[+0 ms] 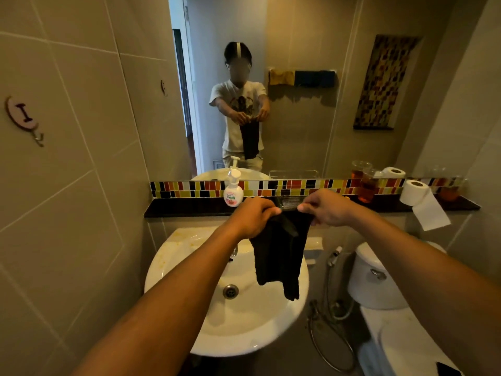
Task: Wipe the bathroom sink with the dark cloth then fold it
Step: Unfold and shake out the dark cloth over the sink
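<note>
A dark cloth (279,256) hangs in the air above the white bathroom sink (173,256). My left hand (253,218) pinches its upper left corner and my right hand (329,208) pinches its upper right corner, both held out at arm's length. The cloth droops down in loose folds over the basin's right half. Yellowish stains mark the sink's rim at the left. The drain (230,291) shows below my left forearm. The tap is mostly hidden behind my left arm and the cloth.
A soap pump bottle (233,192), a wire basket (291,202), glasses of amber liquid (367,187) and a toilet paper roll (413,192) stand on the dark ledge below the mirror. A toilet (379,278) and spray hose (332,267) are at right. Tiled wall at left.
</note>
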The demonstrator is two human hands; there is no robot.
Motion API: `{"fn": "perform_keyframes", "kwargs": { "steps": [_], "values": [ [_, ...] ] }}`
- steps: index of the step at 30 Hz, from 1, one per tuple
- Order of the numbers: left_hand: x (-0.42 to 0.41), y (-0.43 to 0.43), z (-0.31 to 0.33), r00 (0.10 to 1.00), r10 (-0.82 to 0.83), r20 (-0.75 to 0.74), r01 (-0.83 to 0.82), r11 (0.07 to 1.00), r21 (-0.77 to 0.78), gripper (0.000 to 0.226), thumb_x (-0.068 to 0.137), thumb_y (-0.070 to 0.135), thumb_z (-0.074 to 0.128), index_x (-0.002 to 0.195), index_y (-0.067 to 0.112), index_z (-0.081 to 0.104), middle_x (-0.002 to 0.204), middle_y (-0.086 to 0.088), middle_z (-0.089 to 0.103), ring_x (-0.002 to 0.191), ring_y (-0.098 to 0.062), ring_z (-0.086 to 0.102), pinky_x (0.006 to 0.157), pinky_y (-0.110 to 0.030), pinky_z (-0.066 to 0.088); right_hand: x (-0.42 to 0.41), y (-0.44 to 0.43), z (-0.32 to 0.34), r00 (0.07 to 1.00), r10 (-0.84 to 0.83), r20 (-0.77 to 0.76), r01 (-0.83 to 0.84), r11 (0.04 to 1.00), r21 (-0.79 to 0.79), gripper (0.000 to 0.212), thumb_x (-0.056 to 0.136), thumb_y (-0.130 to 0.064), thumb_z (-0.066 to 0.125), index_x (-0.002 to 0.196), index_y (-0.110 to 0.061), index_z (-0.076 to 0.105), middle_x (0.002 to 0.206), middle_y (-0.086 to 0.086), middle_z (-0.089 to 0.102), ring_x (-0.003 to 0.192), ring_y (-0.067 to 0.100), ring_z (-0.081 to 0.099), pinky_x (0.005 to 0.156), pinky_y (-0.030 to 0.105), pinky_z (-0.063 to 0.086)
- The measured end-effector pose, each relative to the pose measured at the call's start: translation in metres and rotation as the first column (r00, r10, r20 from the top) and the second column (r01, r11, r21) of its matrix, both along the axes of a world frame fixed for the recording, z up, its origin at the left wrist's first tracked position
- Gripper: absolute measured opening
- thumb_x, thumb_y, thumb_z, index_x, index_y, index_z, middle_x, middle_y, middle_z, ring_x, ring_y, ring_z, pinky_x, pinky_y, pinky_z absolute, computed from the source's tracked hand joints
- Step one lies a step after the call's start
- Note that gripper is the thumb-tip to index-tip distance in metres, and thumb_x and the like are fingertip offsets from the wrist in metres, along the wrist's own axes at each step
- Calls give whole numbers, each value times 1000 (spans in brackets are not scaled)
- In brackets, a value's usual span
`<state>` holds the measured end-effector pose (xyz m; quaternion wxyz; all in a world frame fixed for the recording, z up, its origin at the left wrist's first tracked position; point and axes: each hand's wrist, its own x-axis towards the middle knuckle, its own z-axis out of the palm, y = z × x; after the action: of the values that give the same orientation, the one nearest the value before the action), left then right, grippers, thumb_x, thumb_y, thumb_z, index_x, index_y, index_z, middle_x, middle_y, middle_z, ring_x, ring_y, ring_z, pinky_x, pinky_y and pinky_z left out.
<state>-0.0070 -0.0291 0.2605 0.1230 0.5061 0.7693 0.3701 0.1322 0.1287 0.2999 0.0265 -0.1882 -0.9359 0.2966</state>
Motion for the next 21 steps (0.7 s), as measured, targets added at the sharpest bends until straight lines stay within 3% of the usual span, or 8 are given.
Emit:
{"fn": "perform_keyframes", "kwargs": {
  "steps": [3,7,10,12,14,18,21],
  "values": [
    [-2,-3,1,999,-33,-2,33,999,-29,17,88,31,63,101,21,67,95,5,62,95,-14,60,79,-27,48,0,2,7,1000,-1,-1,1,1000,11,19,96,-30,50,84,-22,62,79,2,62,74,13,60,64,26,44],
    [-11,-2,-8,999,27,-18,-28,997,-69,20,88,15,63,108,18,65,106,-3,66,99,-18,62,88,-35,53,0,2,12,1000,-9,-21,9,999,35,27,97,-32,47,86,-12,62,74,4,58,72,17,59,66,32,46],
    [-12,-2,-26,970,115,216,-106,993,-54,18,90,14,60,106,19,62,104,-4,64,97,-18,62,87,-34,52,-1,0,15,1000,-4,-14,4,1000,22,28,98,-32,46,85,-13,62,74,4,58,73,17,59,69,34,47],
    [-8,-1,-43,941,131,311,-116,991,-68,11,89,14,60,96,22,57,95,-6,64,86,-17,62,75,-29,53,-1,0,16,1000,-14,-28,15,999,28,27,98,-31,46,83,-15,61,73,3,57,71,16,57,66,31,45],
    [-2,-1,-62,950,144,278,-116,986,-117,11,88,15,59,92,25,56,82,-1,60,76,-14,60,63,-25,49,2,5,19,997,-47,-61,48,999,22,27,98,-30,46,85,-13,62,74,4,57,72,16,56,64,31,43],
    [12,2,-88,960,99,260,-72,991,-113,10,90,20,52,85,15,59,74,-5,57,74,-23,58,71,-41,51,11,18,20,994,-98,-46,100,994,43,28,98,-31,46,89,-11,63,78,6,59,77,21,58,69,37,45],
    [17,3,-101,978,127,167,-114,990,-88,16,94,26,40,84,15,47,71,-6,52,68,-23,49,62,-38,40,22,27,11,992,-126,19,124,991,50,27,99,-29,45,93,-10,63,80,9,60,79,22,60,71,37,48]
  ]
}}
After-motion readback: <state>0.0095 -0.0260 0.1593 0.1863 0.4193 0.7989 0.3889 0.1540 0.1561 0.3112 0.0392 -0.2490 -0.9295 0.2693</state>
